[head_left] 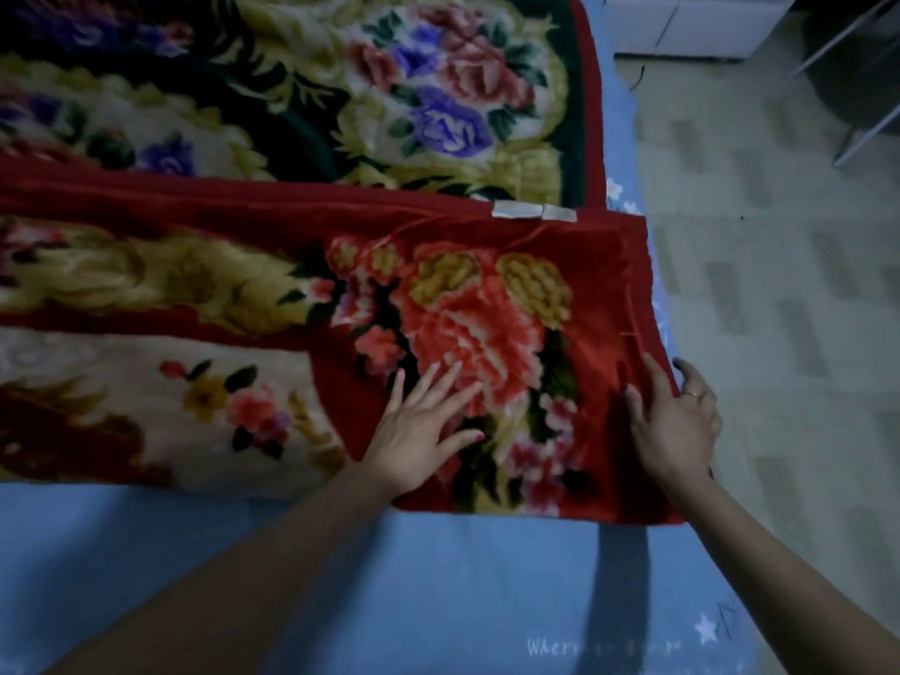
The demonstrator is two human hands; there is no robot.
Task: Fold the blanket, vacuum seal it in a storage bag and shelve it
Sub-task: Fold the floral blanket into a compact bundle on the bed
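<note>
Both hands (423,431) on apparently folded blanket (487,304)

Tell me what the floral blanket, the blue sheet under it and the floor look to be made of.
Blanket: thick plush pile, probably synthetic mink-style fleece; fuzzy nap with a soft sheen.
Blue sheet: thin, flat woven fabric, matte, printed with stars and lettering; fibre unclear.
Floor: seemingly hard tile or vinyl, pale with a grey block pattern, slightly glossy.

You've got a thick, plush red floral fleece blanket (487,304), fuzzy and matt, on a smooth blue cotton-like bedsheet (438,587).
</note>
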